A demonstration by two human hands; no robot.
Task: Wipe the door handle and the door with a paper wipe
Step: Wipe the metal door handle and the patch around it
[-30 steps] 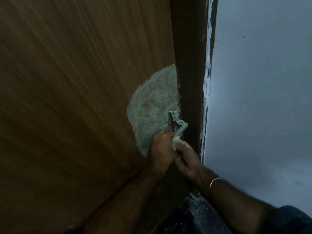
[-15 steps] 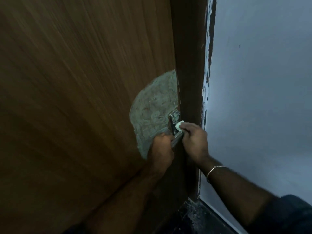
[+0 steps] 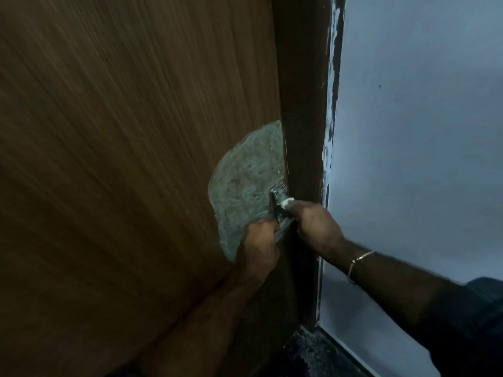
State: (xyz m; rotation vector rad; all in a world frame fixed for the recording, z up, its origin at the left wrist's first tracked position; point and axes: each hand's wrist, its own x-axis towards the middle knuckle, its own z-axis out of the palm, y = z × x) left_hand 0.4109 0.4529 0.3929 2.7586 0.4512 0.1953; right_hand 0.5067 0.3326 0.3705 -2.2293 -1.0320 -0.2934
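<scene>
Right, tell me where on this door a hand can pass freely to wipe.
Free: the brown wood door left of and above the grey worn patch. Crowded: the metal door handle, gripped by the left hand, with the right hand pressing the white paper wipe on it.

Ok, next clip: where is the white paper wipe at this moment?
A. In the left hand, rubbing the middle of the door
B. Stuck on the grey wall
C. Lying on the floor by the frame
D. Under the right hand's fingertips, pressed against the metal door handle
D: a white bit of the paper wipe shows at the tips of the right hand, against the metal door handle, while the left hand holds the handle's lower end.
</scene>
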